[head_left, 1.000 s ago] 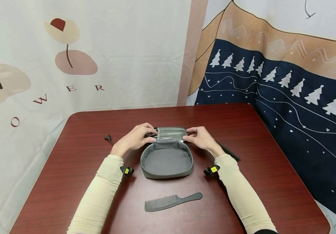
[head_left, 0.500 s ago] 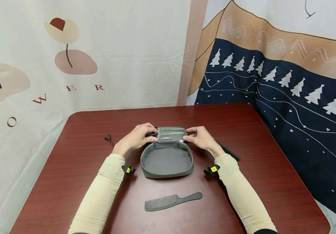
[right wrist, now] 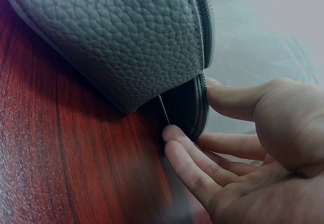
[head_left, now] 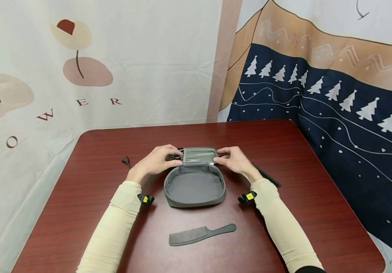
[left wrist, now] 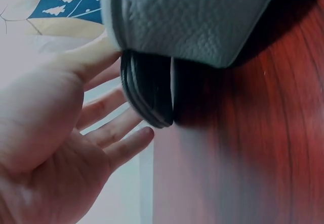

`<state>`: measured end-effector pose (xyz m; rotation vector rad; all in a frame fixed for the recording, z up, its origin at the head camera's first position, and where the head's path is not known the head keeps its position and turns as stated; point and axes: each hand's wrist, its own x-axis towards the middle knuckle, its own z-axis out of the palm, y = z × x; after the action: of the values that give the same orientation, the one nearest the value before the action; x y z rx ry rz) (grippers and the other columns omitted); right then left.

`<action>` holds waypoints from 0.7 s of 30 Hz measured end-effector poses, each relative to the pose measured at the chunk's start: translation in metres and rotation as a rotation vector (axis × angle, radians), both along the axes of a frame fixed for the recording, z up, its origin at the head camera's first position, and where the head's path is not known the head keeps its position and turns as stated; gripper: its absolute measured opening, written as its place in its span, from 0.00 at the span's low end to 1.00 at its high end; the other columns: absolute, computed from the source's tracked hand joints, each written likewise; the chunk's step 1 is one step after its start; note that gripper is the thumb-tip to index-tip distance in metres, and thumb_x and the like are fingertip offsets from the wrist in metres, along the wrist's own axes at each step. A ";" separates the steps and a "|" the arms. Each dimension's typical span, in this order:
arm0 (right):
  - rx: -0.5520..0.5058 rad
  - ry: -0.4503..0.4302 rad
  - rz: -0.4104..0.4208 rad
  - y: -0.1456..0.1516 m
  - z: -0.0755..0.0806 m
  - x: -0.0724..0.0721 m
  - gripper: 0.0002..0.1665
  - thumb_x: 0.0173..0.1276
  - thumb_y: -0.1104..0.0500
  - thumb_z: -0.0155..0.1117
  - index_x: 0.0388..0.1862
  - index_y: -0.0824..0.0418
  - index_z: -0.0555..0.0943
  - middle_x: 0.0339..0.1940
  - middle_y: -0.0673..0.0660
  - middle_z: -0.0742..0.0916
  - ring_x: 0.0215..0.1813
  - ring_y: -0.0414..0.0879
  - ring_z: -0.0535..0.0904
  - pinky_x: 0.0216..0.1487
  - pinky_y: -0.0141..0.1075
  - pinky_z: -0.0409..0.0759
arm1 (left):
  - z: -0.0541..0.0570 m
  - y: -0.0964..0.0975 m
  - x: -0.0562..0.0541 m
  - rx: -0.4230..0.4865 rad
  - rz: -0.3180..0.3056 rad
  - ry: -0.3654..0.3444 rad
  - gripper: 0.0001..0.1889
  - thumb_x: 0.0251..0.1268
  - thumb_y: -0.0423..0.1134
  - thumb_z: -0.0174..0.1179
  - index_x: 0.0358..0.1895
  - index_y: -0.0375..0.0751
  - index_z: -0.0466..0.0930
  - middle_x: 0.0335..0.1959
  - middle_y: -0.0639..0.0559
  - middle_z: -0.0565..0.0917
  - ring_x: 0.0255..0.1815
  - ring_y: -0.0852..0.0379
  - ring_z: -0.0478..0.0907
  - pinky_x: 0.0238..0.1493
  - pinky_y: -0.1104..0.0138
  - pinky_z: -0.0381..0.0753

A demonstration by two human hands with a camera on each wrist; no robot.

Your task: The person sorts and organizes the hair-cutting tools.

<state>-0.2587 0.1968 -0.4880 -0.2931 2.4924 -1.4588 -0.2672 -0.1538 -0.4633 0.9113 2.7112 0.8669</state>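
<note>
Grey pebbled-leather pouch (head_left: 195, 189), spread wide; left hand (head_left: 156, 161), right hand (head_left: 234, 161) pinch opposite sides of zip-edged lid (head_left: 200, 155), presumably steadying it.

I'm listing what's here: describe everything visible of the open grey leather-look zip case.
The grey, pebbled, leather-look zip case lies open on the red-brown wood-grain table, its rounded tray in front, its lid folded back beyond. Zip teeth edge both halves. A translucent panel lines the lid; dark items at its left are partly hidden. The left hand and right hand hold the lid's sides.
</note>
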 end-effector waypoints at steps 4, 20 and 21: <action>0.000 -0.001 -0.005 0.001 0.000 0.000 0.32 0.80 0.56 0.75 0.76 0.70 0.82 0.66 0.69 0.91 0.65 0.59 0.93 0.64 0.41 0.91 | 0.002 -0.006 0.000 -0.007 -0.001 -0.012 0.21 0.85 0.45 0.67 0.73 0.42 0.86 0.74 0.37 0.85 0.78 0.35 0.81 0.78 0.38 0.80; -0.011 0.005 0.007 0.000 -0.001 0.000 0.32 0.80 0.57 0.75 0.76 0.72 0.82 0.66 0.70 0.91 0.65 0.60 0.92 0.59 0.34 0.89 | -0.001 -0.009 -0.003 0.044 0.010 -0.043 0.22 0.85 0.44 0.68 0.73 0.37 0.85 0.69 0.38 0.88 0.70 0.38 0.85 0.73 0.40 0.83; -0.012 0.007 0.007 0.000 0.000 0.000 0.32 0.80 0.57 0.75 0.76 0.72 0.81 0.66 0.70 0.91 0.64 0.60 0.92 0.58 0.33 0.89 | -0.001 -0.008 -0.004 0.045 0.009 -0.041 0.22 0.85 0.44 0.67 0.72 0.37 0.85 0.69 0.38 0.89 0.69 0.39 0.85 0.72 0.40 0.83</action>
<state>-0.2582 0.1969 -0.4885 -0.3088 2.4867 -1.4726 -0.2708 -0.1619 -0.4642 0.8802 2.6732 0.9411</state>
